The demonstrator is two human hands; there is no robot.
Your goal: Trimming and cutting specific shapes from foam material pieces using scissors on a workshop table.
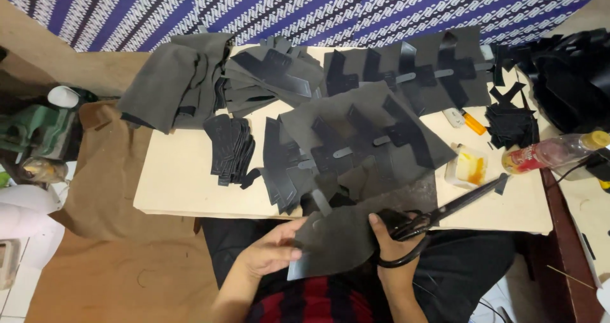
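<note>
A dark grey leather piece (337,240) lies over the person's lap at the near edge of the work board, and both hands are on it. The left hand (273,250) pinches its left edge, thumb on top and fingers curled under, while the right hand (389,237) grips the piece's right side with its fingers closed through the black loops of a pair of large black scissors (438,216). The scissors' blades are nearly shut and point right and far, across the board's near right corner. The pale work board (184,183) carries most of the stock: just beyond the held piece lies a wide grey sheet with black strap-shaped cutouts (362,139) laid on it, and farther off a second sheet (406,69) is covered the same way. To the left stands a small stack of black strips (230,148), and at the far left a heap of grey leather pieces (171,85) hangs partly off the board. On the right, a small clear tub (467,167) holds a yellow-orange paste, open at the top. Just right of it a clear plastic bottle (553,151) with a yellow cap lies on its side; what is in it I cannot tell. A pile of black offcuts (511,123) sits beyond the tub, and an orange-handled cutter (467,120) lies beside it. A green machine (32,132) stands at the far left, off the board.
</note>
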